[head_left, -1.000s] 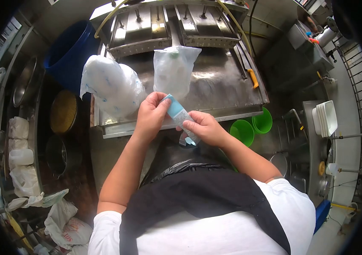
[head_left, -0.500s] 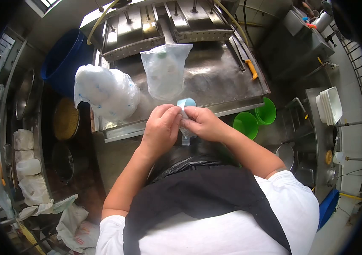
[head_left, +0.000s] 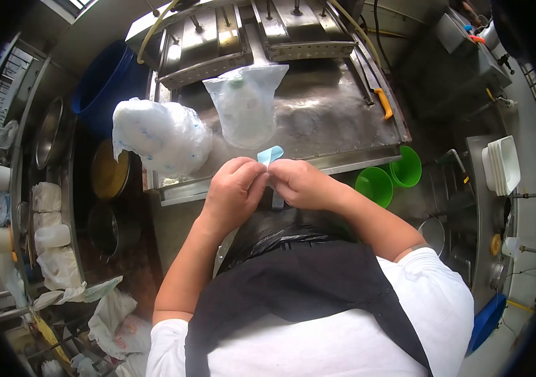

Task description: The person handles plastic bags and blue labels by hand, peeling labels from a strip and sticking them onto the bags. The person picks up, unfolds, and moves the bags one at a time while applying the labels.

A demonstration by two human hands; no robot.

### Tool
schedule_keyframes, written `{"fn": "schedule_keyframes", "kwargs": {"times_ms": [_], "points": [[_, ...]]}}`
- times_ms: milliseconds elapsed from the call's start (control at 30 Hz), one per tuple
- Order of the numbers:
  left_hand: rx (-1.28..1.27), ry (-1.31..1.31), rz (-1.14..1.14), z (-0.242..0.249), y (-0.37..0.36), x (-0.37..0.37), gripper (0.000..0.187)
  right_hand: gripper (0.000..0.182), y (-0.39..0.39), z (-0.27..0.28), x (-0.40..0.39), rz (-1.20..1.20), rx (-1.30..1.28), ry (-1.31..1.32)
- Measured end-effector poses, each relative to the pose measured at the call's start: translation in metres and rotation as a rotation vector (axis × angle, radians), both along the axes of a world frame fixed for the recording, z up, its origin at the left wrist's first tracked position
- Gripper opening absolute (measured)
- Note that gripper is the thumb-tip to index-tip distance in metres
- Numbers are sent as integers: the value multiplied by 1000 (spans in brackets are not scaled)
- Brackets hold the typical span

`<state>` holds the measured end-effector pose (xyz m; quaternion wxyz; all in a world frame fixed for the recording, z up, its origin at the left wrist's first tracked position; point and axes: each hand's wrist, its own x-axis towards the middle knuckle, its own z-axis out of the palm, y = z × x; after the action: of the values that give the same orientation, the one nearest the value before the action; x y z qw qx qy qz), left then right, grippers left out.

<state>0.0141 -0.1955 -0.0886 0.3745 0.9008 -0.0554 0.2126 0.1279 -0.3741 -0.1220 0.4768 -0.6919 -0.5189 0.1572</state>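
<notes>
A thin light-blue and white strip [head_left: 270, 154], which looks like an adhesive label strip, curls up above my fingertips. My left hand [head_left: 235, 190] pinches it from the left, thumb and fingers together. From the right, my right hand [head_left: 300, 183] pinches the same strip, and the fingertips of both hands meet. A narrow tail hangs below them; the part between the fingers is hidden. Beyond my hands, a clear plastic bag [head_left: 243, 110] with a green spot inside stands on the metal worktop [head_left: 324, 119]. A bulky white plastic bag [head_left: 161, 138] sits to its left.
An orange-handled knife [head_left: 382, 100] lies at the worktop's right edge. Two green buckets, one a green bucket [head_left: 375, 187], stand low to the right. At the back left is a blue barrel [head_left: 101, 85]. White containers [head_left: 502, 164] are stacked on the right shelf.
The strip's blue end has bent over to the right and shows more of its surface. Both hands stay together, fingertips closer. The whole view has shifted slightly.
</notes>
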Motion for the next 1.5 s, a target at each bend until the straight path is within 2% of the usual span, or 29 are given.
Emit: {"fn": "schedule_keyframes", "kwargs": {"times_ms": [200,267,300,367,400,467,500,533,600,633,700,767,867,967,1033,1067,1133,1200,1300,1367,1400,1467,1500], "points": [[-17,27,-8,-4,-4,3,10,13,-8,-8,9,59,4,-48],[-167,115,91,-6,-4,2,5,22,-10,-14,13,57,8,16],[-164,115,93,-9,-1,3,5,22,-12,-11,13,59,11,16],[-295,103,308,-13,5,4,6,33,-16,-2,12,-105,-106,421],[-293,103,311,-11,6,5,6,33,-17,-3,13,-102,-105,422],[-394,49,545,-6,7,6,7,44,-20,-8,17,-190,-63,388],[-257,-28,565,-3,6,10,6,44,-20,-11,20,-183,-63,388],[-256,-30,573,1,4,14,6,46,-19,-16,23,-144,-59,309],[276,-257,470,9,-4,23,10,47,-18,-17,27,-98,-52,233],[278,-256,477,8,-12,26,10,50,-16,-14,30,-55,-44,208],[475,-199,331,6,-30,33,18,52,-12,-13,35,-6,-36,181],[473,-209,324,-8,-46,38,21,57,-8,-19,41,-16,57,191],[435,-194,301,-3,-54,36,26,61,-10,-22,56,-7,93,169],[343,-170,253,2,-51,32,25,56,-20,-12,68,21,111,36],[-150,-63,417,7,-51,31,22,53,-23,-8,74,67,110,28],[-152,-61,423,5,-48,33,22,51,-23,-7,75,105,111,18],[-745,118,371,-2,-37,38,19,50,-21,-8,73,149,106,22],[-814,159,293,-11,-28,36,17,49,-18,-9,69,189,99,23],[-671,103,281,-12,-18,27,11,49,-13,-15,61,100,84,-14],[-800,6,391,-1,-11,17,10,49,-14,-18,56,-17,23,211],[-802,3,376,-2,-2,11,10,49,-17,-18,56,-29,24,203],[-887,-60,456,-11,22,1,9,43,-28,-20,64,-231,-98,370],[-896,-32,452,-19,33,-4,7,44,-34,-32,73,-330,-82,347]]}}
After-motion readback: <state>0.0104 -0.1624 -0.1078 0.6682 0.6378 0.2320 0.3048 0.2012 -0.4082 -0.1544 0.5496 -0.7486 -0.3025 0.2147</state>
